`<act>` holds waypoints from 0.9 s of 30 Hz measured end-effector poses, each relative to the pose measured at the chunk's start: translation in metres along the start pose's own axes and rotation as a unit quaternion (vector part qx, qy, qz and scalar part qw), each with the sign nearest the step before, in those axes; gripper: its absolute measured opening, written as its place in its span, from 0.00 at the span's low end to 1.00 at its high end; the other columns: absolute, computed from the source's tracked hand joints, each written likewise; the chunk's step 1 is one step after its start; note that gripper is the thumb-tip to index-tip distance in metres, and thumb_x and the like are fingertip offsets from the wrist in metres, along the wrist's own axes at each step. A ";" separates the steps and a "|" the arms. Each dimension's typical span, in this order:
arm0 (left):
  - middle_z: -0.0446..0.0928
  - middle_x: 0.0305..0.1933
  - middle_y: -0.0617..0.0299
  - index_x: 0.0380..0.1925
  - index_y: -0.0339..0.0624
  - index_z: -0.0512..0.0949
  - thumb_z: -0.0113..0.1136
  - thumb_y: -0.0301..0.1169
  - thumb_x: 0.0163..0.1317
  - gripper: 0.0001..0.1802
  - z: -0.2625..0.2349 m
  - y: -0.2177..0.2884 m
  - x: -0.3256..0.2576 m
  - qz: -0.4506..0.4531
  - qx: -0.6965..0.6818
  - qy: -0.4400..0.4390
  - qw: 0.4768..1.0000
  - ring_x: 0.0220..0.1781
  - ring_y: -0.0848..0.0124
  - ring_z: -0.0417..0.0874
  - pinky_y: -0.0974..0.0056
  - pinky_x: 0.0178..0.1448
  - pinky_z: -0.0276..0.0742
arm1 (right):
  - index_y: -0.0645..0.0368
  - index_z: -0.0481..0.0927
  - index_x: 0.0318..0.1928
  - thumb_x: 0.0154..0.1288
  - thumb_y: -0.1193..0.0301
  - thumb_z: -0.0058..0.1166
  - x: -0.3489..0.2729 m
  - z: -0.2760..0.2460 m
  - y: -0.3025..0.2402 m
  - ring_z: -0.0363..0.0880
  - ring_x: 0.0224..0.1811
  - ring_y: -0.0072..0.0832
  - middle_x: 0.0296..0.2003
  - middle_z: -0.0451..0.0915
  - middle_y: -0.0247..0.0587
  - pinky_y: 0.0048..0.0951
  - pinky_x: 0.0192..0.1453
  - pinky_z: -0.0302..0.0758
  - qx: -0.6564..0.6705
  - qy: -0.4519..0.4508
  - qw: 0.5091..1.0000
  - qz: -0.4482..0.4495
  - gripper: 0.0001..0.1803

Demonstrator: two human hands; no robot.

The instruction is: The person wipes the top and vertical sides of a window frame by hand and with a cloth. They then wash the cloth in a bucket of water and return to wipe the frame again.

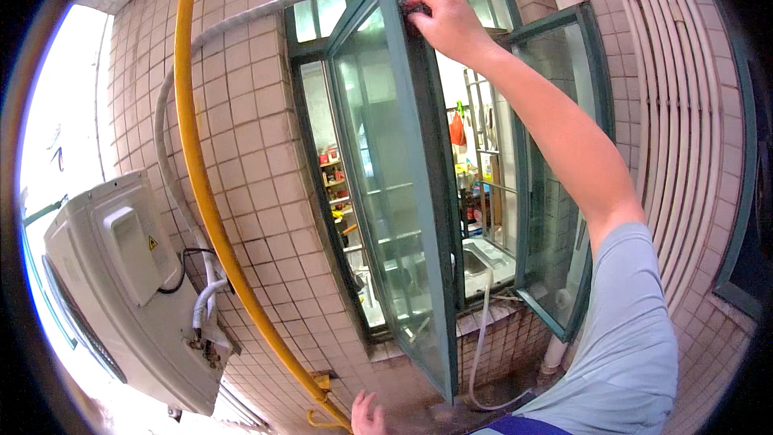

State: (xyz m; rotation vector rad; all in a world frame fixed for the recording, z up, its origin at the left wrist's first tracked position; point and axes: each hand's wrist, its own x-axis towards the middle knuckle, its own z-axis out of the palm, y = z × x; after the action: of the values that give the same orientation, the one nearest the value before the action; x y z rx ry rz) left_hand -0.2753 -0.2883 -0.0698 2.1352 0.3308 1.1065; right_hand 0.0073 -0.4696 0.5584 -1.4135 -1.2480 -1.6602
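My right hand [451, 26] is raised to the upper part of the open green-framed window sash [435, 217]. Its fingers are closed around a small dark wad [414, 11], pressed against the sash's edge; whether it is a cloth or a scrubbing pad is unclear. Low in the view, my left hand [369, 416] shows only partly, fingers a little apart and nothing in them. It is nearest the foot of the yellow pipe. A second glass sash [555, 169] stands swung out on the right, behind my right arm.
A white outdoor air-conditioner unit [121, 290] hangs at the left, beside a yellow pipe [201, 185] on the tiled wall [250, 129]. Inside the window are a sink [483, 254] and an orange bag [457, 129]. Pale pipes [672, 113] run down the right wall; a hose [481, 338] hangs below the sill.
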 end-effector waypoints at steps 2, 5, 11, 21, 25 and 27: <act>0.70 0.64 0.47 0.55 0.39 0.76 0.56 0.29 0.66 0.17 0.003 -0.006 -0.003 0.004 -0.006 -0.021 1.000 0.68 0.53 0.69 0.55 0.71 0.63 | 0.57 0.83 0.42 0.59 0.68 0.50 0.022 0.004 0.010 0.81 0.45 0.47 0.39 0.83 0.50 0.46 0.51 0.77 -0.046 0.039 0.998 -0.030 0.13; 0.71 0.64 0.47 0.54 0.38 0.76 0.55 0.31 0.67 0.17 0.006 -0.007 -0.002 -0.027 -0.025 -0.018 0.999 0.68 0.53 0.68 0.55 0.71 0.62 | 0.57 0.81 0.36 0.55 0.72 0.51 0.072 0.012 0.001 0.81 0.42 0.45 0.35 0.83 0.49 0.44 0.47 0.77 -0.115 0.071 0.990 0.041 0.09; 0.72 0.62 0.46 0.57 0.37 0.74 0.56 0.32 0.67 0.20 0.015 0.003 -0.003 -0.049 -0.060 -0.036 0.996 0.66 0.53 0.69 0.56 0.69 0.64 | 0.55 0.82 0.38 0.59 0.69 0.48 0.069 -0.039 -0.025 0.81 0.44 0.45 0.37 0.83 0.50 0.42 0.48 0.78 -0.079 -0.010 0.996 0.033 0.11; 0.69 0.65 0.45 0.54 0.39 0.75 0.57 0.26 0.61 0.20 0.023 0.002 -0.006 -0.094 -0.110 -0.074 0.987 0.66 0.50 0.70 0.54 0.70 0.65 | 0.60 0.78 0.28 0.53 0.70 0.50 0.026 0.020 -0.070 0.79 0.40 0.50 0.31 0.80 0.53 0.47 0.48 0.76 -0.230 -0.189 0.915 -0.270 0.07; 0.70 0.65 0.46 0.54 0.41 0.76 0.59 0.26 0.59 0.20 0.035 -0.009 -0.020 -0.096 -0.115 -0.100 0.984 0.66 0.50 0.71 0.54 0.68 0.67 | 0.57 0.78 0.38 0.56 0.73 0.54 -0.066 0.021 -0.065 0.79 0.41 0.40 0.33 0.78 0.42 0.40 0.47 0.75 -0.244 -0.215 0.890 -0.320 0.08; 0.70 0.65 0.46 0.53 0.41 0.76 0.59 0.26 0.60 0.20 0.034 -0.014 -0.022 -0.099 -0.095 -0.121 0.983 0.66 0.50 0.71 0.54 0.68 0.67 | 0.58 0.74 0.27 0.50 0.74 0.55 -0.094 0.024 -0.080 0.79 0.37 0.41 0.28 0.76 0.43 0.42 0.44 0.75 -0.235 -0.196 0.899 -0.313 0.05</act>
State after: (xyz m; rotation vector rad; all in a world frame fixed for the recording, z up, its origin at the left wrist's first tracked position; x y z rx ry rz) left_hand -0.2603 -0.3047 -0.1063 1.9905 0.3040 0.7268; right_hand -0.0329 -0.4291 0.4457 -1.8261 -1.7421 -2.3034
